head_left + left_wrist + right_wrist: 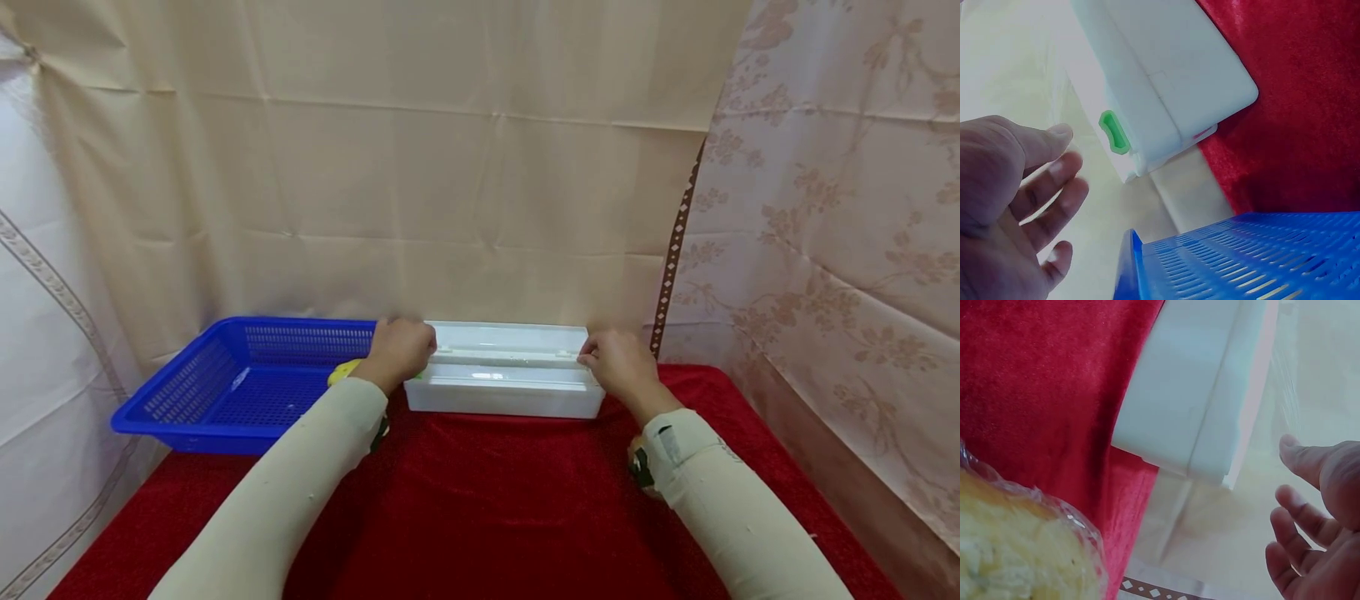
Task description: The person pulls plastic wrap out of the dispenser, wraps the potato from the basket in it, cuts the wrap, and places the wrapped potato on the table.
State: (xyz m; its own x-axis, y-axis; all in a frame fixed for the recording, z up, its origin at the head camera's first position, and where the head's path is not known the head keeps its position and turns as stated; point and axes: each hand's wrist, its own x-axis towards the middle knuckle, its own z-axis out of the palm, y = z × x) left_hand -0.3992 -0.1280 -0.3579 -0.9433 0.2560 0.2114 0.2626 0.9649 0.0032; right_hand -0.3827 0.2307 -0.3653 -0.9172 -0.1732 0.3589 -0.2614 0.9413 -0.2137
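Note:
A long white cling film dispenser box [504, 402] stands at the back of the table with its lid raised. My left hand [401, 350] is at its left end and my right hand [621, 362] at its right end. Thumb and fingertips of each hand pinch an edge of clear cling film [1288, 381]; faint creases run toward the thumbs in both wrist views. The index fingers are hidden behind the thumbs. A green slider [1115, 132] shows on the box's left end.
A blue plastic basket [202, 442] stands left of the box, with a yellow item [342, 372] partly hidden by my left wrist. Something pale yellow in clear wrap [1029, 544] lies near my right wrist. A red cloth [487, 500] covers the table; curtains hang behind.

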